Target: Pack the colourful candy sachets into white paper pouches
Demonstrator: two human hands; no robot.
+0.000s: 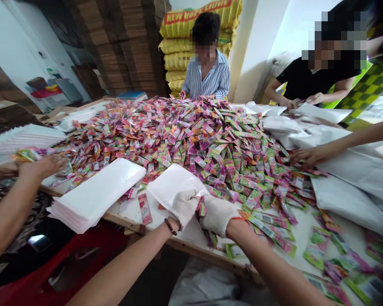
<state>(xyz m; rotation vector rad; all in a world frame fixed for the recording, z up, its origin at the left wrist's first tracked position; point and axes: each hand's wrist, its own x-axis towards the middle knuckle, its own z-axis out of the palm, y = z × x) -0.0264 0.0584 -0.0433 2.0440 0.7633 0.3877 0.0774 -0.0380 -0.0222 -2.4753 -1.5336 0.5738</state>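
Observation:
My left hand (pixel 185 207), in a pale knit glove, is closed on the edge of a white bag (pixel 172 185) that lies flat at the table's front. Right beside it is my gloved right hand (pixel 217 216), its fingers closed around a few small pink and green snack packets (pixel 201 207) at the bag's edge. The two hands almost touch. A large heap of similar packets (pixel 178 131) spreads behind them. One pink packet (pixel 144 208) lies apart, left of my left hand.
A stack of white bags (pixel 98 193) overhangs the table edge on the left, and another stack (pixel 22 140) lies farther left. Plump white bags (pixel 357 199) lie at right. Co-workers' hands reach in from the left (pixel 41 168) and right (pixel 315 156); two people work across the table.

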